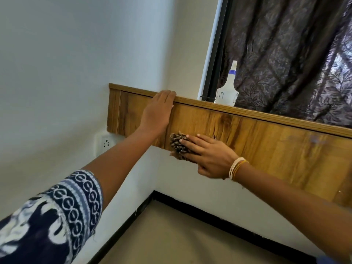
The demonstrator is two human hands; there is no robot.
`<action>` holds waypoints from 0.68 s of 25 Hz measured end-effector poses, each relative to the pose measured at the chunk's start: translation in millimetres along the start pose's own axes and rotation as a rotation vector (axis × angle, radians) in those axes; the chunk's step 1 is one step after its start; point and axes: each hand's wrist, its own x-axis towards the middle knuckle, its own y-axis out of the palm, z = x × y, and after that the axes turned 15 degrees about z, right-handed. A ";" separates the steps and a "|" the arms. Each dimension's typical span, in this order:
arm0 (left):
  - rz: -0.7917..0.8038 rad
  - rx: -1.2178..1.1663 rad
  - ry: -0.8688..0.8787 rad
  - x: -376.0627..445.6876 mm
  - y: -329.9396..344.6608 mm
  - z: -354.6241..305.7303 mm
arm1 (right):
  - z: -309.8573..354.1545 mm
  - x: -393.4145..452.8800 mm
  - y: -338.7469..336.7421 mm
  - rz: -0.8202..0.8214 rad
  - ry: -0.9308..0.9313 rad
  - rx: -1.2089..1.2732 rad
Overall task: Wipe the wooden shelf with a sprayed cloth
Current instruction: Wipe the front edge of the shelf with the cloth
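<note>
Head view, and off at the far left comes a blue-and-white patterned sleeve (57,216), its bare forearm stretching up toward the wall. Below and left of the left hand sits a white wall socket (103,142) on the pale painted wall (57,73). Now the left hand (158,113): it lies flat, fingers straight and together, palm against the front of the long brown wood-grain shelf (266,141), fingertips up at the top edge. It has hold of nothing, just bracing there. Just below and to its right, the brown-and-cream patterned cloth (178,144) is bunched against the shelf's front panel near its lower edge. The right hand (207,155) covers most of it, fingers stretched out flat over the fabric and pressing it to the wood; the cloth pokes out past the fingertips on the left. At that wrist, a stack of thin white and yellow bangles (237,168). Above the right hand, up on the shelf's top ledge, stands a white plastic spray bottle (227,90), upright, well apart from both hands. Behind and to its right hangs a dark leaf-patterned curtain (295,54). Down below the right arm, beige floor (181,235) with a black skirting strip.
</note>
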 end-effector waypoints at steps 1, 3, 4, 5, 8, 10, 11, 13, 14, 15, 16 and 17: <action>0.001 -0.003 -0.003 -0.1 -0.3 -1.9 | -15.7 -6.0 -5.9 -0.016 0.023 0.008; 0.003 -0.007 0.014 0.5 1.0 -3.0 | -57.4 -23.3 -20.0 -0.107 0.181 0.023; -0.001 -0.011 0.022 0.3 0.7 -0.8 | -78.4 -31.3 -27.8 -0.159 0.263 0.028; -0.002 -0.020 0.027 0.1 0.5 2.0 | -95.5 -37.3 -35.3 -0.202 0.337 0.044; 0.021 -0.055 0.015 1.4 -2.3 1.7 | -103.8 -35.4 -45.9 -0.238 0.455 0.105; 0.016 -0.083 -0.022 1.0 -3.4 -3.2 | -80.5 -32.9 -33.4 -0.210 0.410 0.102; 0.009 -0.102 -0.041 0.5 -3.0 -5.0 | -64.1 -35.6 -23.4 -0.189 0.368 0.093; -0.009 -0.126 -0.060 -0.3 -2.0 -7.5 | -30.1 -48.4 -2.4 -0.138 0.236 0.087; -0.015 -0.129 -0.061 -0.4 -1.6 -7.8 | -15.6 -56.3 4.0 -0.098 0.147 0.081; -0.021 -0.130 -0.060 -0.7 -0.9 -7.9 | -7.1 -63.2 6.8 -0.049 0.061 0.067; -0.028 -0.132 -0.064 -1.0 0.0 -8.0 | -6.7 -67.7 6.2 -0.008 0.001 0.051; -0.036 -0.138 -0.070 -1.5 0.5 -8.7 | -14.5 -69.6 2.5 -0.002 -0.015 0.038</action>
